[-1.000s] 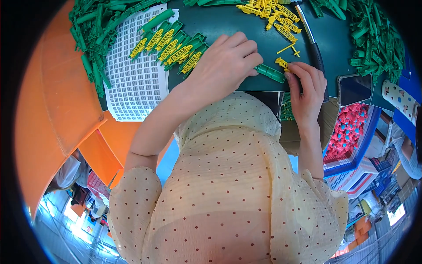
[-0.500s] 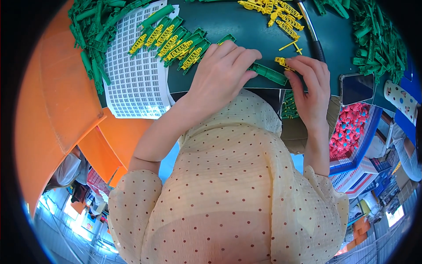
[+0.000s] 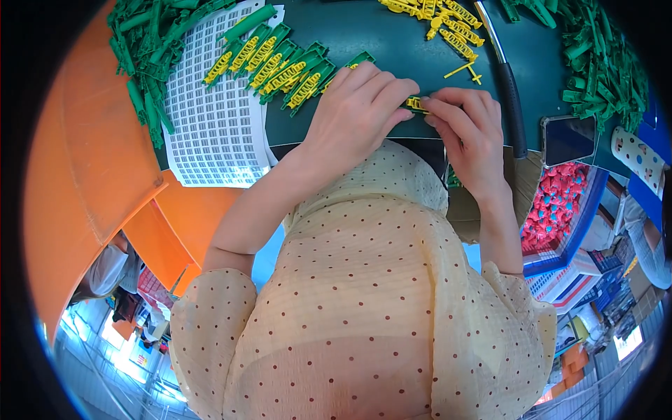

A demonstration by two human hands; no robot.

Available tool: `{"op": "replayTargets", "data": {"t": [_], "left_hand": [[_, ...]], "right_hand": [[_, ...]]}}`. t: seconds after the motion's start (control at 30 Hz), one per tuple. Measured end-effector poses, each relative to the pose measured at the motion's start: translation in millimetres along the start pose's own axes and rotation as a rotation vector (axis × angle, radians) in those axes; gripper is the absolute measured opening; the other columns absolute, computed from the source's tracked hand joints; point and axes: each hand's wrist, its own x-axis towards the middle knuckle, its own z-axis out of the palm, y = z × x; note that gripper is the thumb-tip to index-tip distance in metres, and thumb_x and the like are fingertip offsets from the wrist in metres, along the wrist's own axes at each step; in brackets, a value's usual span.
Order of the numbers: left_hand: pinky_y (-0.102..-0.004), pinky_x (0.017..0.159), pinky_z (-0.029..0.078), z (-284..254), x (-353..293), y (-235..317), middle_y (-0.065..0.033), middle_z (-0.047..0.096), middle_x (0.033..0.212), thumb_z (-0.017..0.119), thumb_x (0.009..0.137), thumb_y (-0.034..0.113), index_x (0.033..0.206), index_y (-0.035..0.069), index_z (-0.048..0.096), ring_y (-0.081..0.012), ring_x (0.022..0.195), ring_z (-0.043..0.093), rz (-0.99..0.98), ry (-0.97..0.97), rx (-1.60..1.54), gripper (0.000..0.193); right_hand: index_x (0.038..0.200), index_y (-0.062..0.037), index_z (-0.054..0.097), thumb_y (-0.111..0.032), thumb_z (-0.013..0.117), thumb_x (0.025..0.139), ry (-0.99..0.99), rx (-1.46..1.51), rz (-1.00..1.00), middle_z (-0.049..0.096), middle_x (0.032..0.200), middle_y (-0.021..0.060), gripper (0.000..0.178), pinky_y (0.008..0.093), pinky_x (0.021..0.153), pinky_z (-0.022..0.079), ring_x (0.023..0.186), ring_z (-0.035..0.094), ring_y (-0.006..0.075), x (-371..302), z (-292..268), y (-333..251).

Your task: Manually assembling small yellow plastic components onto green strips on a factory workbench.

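My left hand [image 3: 360, 115] is closed, its thumb and fingers pinching the left end of a long green plastic channel that is mostly hidden now. My right hand [image 3: 469, 133] pinches a small yellow ribbed plastic piece [image 3: 416, 104] between thumb and fingertips. That piece lies against the channel, between my two hands; how deep it sits in there I cannot tell. Left of my left hand lies a slanted row of green channels with yellow ribbed pieces [image 3: 267, 68] set in them. Loose yellow pieces [image 3: 458, 31] are beyond my right hand.
Heaps of green plastic parts lie at the far left [image 3: 143, 56] and far right [image 3: 605, 66]. A printed white sheet [image 3: 210, 126], a black-handled tool [image 3: 513, 105] and a phone [image 3: 568, 140] are on the dark green table [image 3: 329, 28]. A blue-rimmed bin of red packets [image 3: 556, 206] stands lower right.
My right hand has moved left with the yellow piece, bringing it from above the channel's right end to against the channel near my left fingertips. The left hand has hardly moved.
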Motion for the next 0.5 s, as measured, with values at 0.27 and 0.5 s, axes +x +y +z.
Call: {"op": "replayTargets", "data": {"t": [0.27,0.5], "left_hand": [[-0.0369,0.076,0.047,0.2,0.2,-1.3,-0.0040,0.068,0.095,0.077,0.079,0.012,0.104,0.008,0.067,-0.0253,0.087,0.060,0.011,-0.009,-0.018,0.027],[-0.0343,0.073,0.045,3.8,-5.5,-7.1,-0.0008,0.062,0.088,0.068,0.074,0.008,0.097,0.010,0.068,-0.0201,0.085,0.058,0.116,0.016,0.039,0.023]], "right_hand": [[0.102,-0.0104,0.072,-0.002,0.077,0.076,-0.018,-0.021,0.003,0.066,0.100,0.0015,0.028,0.0341,0.081,0.043,0.092,0.060,0.0216,1.6,-0.8,-2.3],[0.102,-0.0091,0.070,-0.004,0.077,0.076,-0.053,-0.031,0.048,0.065,0.100,0.0023,0.027,0.0350,0.082,0.043,0.093,0.060,0.0223,5.0,-1.2,-7.4]]}}
